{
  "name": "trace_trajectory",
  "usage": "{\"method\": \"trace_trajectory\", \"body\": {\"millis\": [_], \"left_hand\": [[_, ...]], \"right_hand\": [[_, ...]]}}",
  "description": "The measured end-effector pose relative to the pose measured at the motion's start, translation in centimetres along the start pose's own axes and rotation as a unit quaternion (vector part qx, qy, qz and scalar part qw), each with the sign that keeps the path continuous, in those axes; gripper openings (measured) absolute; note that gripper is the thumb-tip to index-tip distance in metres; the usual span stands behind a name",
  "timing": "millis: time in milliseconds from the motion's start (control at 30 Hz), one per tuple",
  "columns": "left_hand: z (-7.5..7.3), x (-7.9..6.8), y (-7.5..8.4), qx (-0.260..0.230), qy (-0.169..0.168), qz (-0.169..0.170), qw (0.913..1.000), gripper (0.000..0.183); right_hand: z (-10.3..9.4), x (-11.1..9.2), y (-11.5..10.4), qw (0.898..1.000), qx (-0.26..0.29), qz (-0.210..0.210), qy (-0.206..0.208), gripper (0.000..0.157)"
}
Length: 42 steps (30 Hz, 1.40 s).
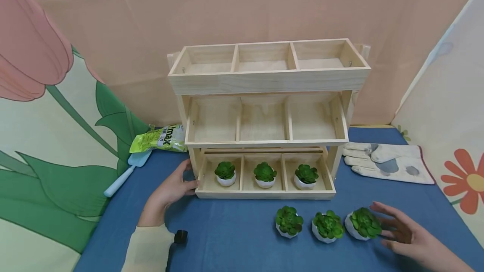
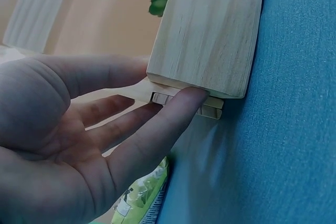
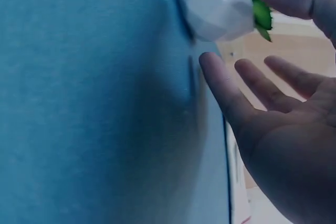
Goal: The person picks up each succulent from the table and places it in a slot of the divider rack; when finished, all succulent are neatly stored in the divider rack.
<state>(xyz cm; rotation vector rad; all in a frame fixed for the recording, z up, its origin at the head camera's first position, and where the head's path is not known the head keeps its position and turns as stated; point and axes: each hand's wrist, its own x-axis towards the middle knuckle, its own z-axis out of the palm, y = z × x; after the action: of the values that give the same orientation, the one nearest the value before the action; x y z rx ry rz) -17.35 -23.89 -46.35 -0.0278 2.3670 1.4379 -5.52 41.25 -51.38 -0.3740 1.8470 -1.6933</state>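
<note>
My left hand [image 1: 172, 188] rests its fingertips on the left end of the bottom tray of a three-tier wooden shelf [image 1: 270, 83]. In the left wrist view, its fingers [image 2: 152, 140] are fairly straight at the corner of the wooden front board [image 2: 210, 30]. Beside the rightmost succulent [image 1: 365, 223] on the cloth, my right hand [image 1: 406, 236] has spread, slightly bent fingers. The right wrist view shows that plant's white faceted pot [image 3: 215, 6] between the thumb side and the fingertips. Two more potted succulents, one in the middle [image 1: 328, 225] and one at left [image 1: 289, 221], stand in the same row.
Three succulents, left [image 1: 225, 170], middle [image 1: 265, 172] and right [image 1: 306, 174], occupy the bottom tray's compartments. A green bag [image 1: 160, 137] and a blue-handled trowel [image 1: 126, 174] lie left of the shelf. White gloves [image 1: 389, 162] lie at right on the blue cloth [image 1: 223, 238].
</note>
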Motion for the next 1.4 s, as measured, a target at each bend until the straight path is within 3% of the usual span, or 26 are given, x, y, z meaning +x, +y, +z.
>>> {"method": "trace_trajectory", "body": {"millis": [67,167,267,500,633,833,1200,1400], "left_hand": [[0.1,0.1,0.0,-0.004,-0.002,0.0,1.0,0.084],[0.1,0.3,0.0,-0.007,-0.005,-0.001,1.0,0.083],[0.2,0.4,-0.1,-0.011,-0.005,-0.003,0.9999,0.083],[0.1,0.4,-0.3,-0.016,-0.002,0.004,0.9999,0.084],[0.1,0.4,-0.4,-0.016,-0.002,0.005,0.9999,0.085],[0.0,0.3,-0.5,-0.019,-0.002,0.006,0.9998,0.084],[-0.1,0.2,-0.4,-0.016,0.0,0.003,0.9999,0.083],[0.0,0.2,-0.5,-0.016,-0.001,0.003,0.9999,0.084]], "right_hand": [[0.4,0.1,0.3,1.0,-0.011,0.01,0.007,0.079],[1.1,0.4,0.7,0.996,-0.07,0.025,0.039,0.083],[1.9,0.8,0.7,0.989,-0.123,0.044,0.074,0.088],[3.2,1.5,0.7,0.972,-0.183,0.042,0.144,0.089],[3.8,1.9,0.3,0.96,-0.208,0.069,0.174,0.091],[4.0,2.5,-0.5,0.956,-0.214,0.107,0.172,0.091],[3.8,2.7,-0.2,0.957,-0.224,0.072,0.169,0.085],[3.9,2.7,-0.3,0.959,-0.216,0.073,0.17,0.082]]}}
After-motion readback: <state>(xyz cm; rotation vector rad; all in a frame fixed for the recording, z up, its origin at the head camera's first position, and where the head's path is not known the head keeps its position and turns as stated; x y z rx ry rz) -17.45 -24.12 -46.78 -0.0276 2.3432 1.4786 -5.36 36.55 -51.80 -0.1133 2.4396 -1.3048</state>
